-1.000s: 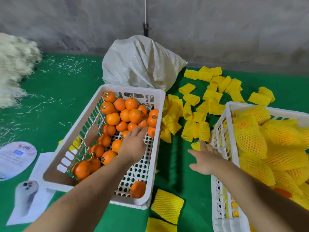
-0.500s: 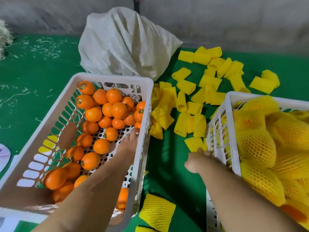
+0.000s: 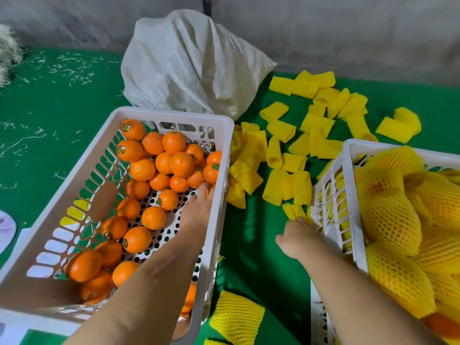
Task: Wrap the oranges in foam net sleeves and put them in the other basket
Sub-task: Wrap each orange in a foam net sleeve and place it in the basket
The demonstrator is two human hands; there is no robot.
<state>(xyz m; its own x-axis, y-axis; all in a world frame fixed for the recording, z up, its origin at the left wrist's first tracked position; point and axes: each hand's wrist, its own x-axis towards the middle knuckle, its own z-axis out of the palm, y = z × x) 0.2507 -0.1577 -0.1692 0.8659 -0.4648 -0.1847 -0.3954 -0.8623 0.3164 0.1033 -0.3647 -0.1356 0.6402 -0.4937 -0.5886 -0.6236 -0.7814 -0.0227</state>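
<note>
Head view. The left hand (image 3: 198, 210) reaches into the white basket of bare oranges (image 3: 171, 115), its fingertips touching an orange (image 3: 210, 189) pressed against the basket's right wall, just ahead of the hand; whether the fingers close round it cannot be told. The right hand (image 3: 297, 236), fingers curled downward, pinches the near end of a flattened foam net sleeve (image 3: 295, 211), whose long axis runs away from the person, beside the basket of wrapped oranges (image 3: 348, 195). Orange and sleeve lie well apart, so the coming move likely brings both hands together.
</note>
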